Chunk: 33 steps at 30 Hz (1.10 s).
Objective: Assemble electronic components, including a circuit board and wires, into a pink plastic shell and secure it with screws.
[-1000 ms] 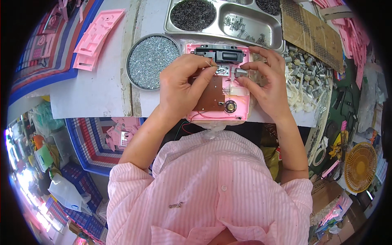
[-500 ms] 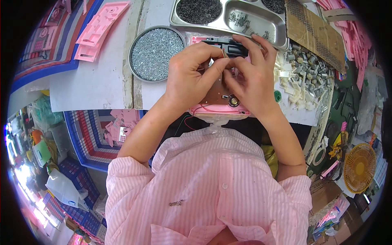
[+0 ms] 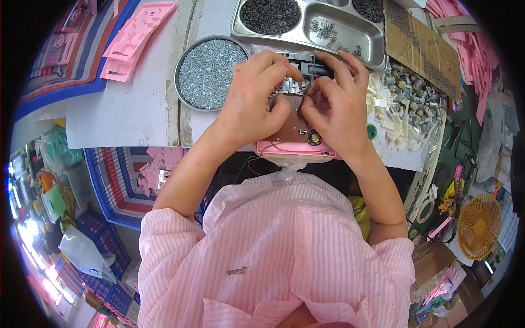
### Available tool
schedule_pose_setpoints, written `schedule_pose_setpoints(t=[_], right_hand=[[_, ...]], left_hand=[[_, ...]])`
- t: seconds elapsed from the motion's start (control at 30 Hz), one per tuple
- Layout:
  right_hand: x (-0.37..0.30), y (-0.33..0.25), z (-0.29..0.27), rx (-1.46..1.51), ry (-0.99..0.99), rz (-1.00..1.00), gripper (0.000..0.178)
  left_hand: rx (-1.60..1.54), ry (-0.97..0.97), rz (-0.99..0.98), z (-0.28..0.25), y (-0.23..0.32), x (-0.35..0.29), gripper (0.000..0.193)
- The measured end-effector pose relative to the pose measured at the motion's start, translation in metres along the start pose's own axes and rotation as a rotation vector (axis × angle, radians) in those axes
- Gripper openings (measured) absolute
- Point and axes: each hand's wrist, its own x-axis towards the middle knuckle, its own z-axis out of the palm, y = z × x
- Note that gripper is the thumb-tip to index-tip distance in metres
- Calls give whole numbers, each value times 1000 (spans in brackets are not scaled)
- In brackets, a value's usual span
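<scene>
A pink plastic housing [image 3: 295, 149] lies in front of me at the table's near edge. Inside it sit a brown circuit board [image 3: 289, 128], a round metal-rimmed part [image 3: 314, 137] and a silver mechanism [image 3: 291, 86]. My left hand [image 3: 254, 101] is curled over the mechanism's left side, its index finger and thumb bent around it, with a thin red wire beside the fingertips. Opposite it, my right hand [image 3: 340, 106] has thumb and index finger pinched at the board's upper edge; its other fingers are raised. What either hand holds is too small or hidden to make out.
A round metal pan of small screws [image 3: 210, 71] stands left of the housing. Behind is a steel compartment tray [image 3: 350, 41] with dark springs. Small motors and white plastic parts [image 3: 407, 101] are heaped at right, near a cardboard sheet [image 3: 421, 46]. Pink panels [image 3: 136, 41] lie far left.
My hands have moved apart from where their fingertips met over the board. The left hand has shifted left, so the silver mechanism and red and green wires now show.
</scene>
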Motion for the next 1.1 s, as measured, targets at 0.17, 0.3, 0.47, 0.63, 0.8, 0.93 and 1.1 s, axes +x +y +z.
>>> schedule_pose_setpoints(t=[0.17,0.3,0.47,0.63,0.8,0.93,1.1], right_hand=[[-1,1,-4,-5,21,8,13],[-1,-2,-4,28,42,18,14],[-7,4,-11,39,74,9,15],[-19,2,-27,188,77,4,17],[-23,-4,-26,407,-42,33,18],[-19,-1,-29,545,-56,-6,19],[-25,11,-37,343,-49,-191,22]], left_hand=[[107,8,107,6,-1,4,30],[64,-13,41,9,-1,5,32],[69,-32,40,10,2,3,21],[252,124,197,9,-2,-11,18],[350,445,-10,8,19,-25,24],[-66,83,-13,7,44,-18,28],[-310,-415,-228,-3,38,12,19]])
